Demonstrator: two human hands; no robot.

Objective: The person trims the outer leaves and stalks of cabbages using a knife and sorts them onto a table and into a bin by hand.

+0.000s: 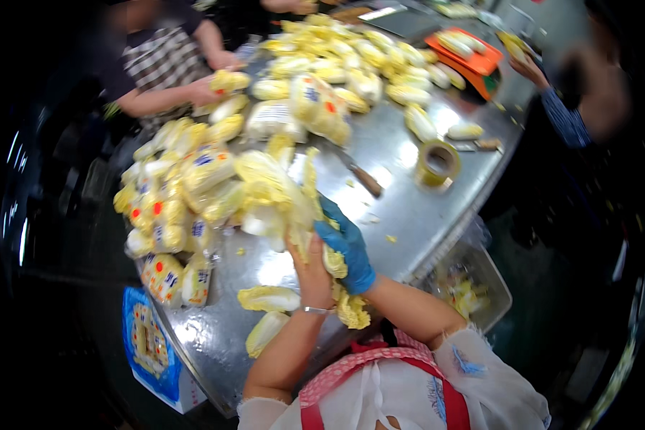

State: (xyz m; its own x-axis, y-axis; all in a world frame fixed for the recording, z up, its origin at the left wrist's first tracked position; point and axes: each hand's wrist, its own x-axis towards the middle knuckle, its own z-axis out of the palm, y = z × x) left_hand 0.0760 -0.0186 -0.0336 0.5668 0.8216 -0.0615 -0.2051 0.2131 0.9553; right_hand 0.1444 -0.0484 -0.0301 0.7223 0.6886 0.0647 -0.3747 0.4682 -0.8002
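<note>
Both my hands are close together over the near part of a steel table, gripping napa cabbage leaves. My left hand (pixel 307 263) is bare, with a band at the wrist. My right hand (pixel 348 247) wears a blue glove. Some pale yellow cabbage leaves (pixel 334 262) show between the two hands, and a crinkled leaf (pixel 353 312) hangs below. Just beyond my fingers is a larger napa cabbage (pixel 266 196) with loose outer leaves; blur hides whether I touch it. Two loose leaves (pixel 269 298) lie to the left of my left wrist.
Bagged cabbages (pixel 166 231) are heaped on the left, and bare ones (pixel 333 54) at the back. A wooden-handled knife (pixel 366 180), a tape roll (pixel 438 164) and an orange scale (pixel 475 59) share the steel table (pixel 408 231). Two people handle cabbages. A bin (pixel 497 290) holds scraps.
</note>
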